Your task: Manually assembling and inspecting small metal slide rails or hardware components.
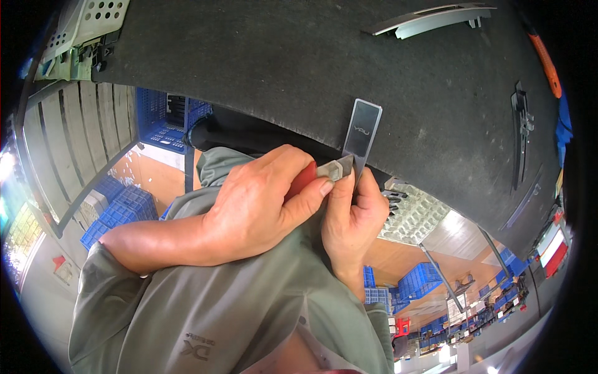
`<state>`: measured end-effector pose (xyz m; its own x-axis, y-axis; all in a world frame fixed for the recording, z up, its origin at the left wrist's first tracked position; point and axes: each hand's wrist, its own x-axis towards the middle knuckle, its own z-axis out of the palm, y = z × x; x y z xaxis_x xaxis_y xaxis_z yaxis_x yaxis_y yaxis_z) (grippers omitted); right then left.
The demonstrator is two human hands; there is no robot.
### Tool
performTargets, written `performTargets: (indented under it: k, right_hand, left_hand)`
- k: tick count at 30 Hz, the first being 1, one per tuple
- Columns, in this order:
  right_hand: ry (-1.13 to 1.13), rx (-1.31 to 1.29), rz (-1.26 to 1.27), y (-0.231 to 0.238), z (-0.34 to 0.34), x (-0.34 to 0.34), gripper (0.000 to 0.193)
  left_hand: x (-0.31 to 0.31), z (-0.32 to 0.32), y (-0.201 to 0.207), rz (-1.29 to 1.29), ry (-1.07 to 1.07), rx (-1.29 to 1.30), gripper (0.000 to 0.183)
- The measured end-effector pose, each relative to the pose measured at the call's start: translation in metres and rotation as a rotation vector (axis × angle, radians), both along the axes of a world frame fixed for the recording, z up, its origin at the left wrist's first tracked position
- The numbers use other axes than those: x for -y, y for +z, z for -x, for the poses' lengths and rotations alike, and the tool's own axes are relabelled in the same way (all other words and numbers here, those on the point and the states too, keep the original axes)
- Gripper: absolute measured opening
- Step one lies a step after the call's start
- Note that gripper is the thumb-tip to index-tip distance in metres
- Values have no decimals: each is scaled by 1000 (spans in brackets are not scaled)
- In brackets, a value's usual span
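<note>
My left hand [258,202] is closed round the red handle of a utility knife [333,169]. The knife's metal nose and short blade point right, with the blade tip at the edge of a small dark rectangular plastic part [362,129]. That part has a shiny pale rim and stands slanted at the table's near edge. Its lower end is pinched between the thumb and fingers of my right hand [355,215]. My right thumb lies close beside the blade, and the two hands nearly touch. The fingers hide the part's lowest end.
A black-topped table [249,56] stretches ahead. On it lie a curved grey trim piece [436,20], a thin black strip [520,134] and an orange-handled tool [545,65]. A perforated white piece [103,14] is far left. Below are a blue crate [156,118] and a moulded tray [414,215].
</note>
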<state>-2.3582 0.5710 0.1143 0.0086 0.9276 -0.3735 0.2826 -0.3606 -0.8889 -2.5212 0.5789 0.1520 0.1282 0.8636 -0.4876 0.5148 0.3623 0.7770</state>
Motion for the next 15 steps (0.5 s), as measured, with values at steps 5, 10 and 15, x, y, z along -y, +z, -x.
performTargets:
  k: [5,10,15]
  right_hand:
    - [-5,14,-18,2,2,-1,17]
    - [-4,54,11,7,4,-3,16]
    - [-9,49,-1,6,4,-2,16]
  left_hand:
    - [1,1,-1,-40,9,6,28]
    - [0,0,-1,-24,40,26,26]
    - [0,1,0,-26,30,19,25]
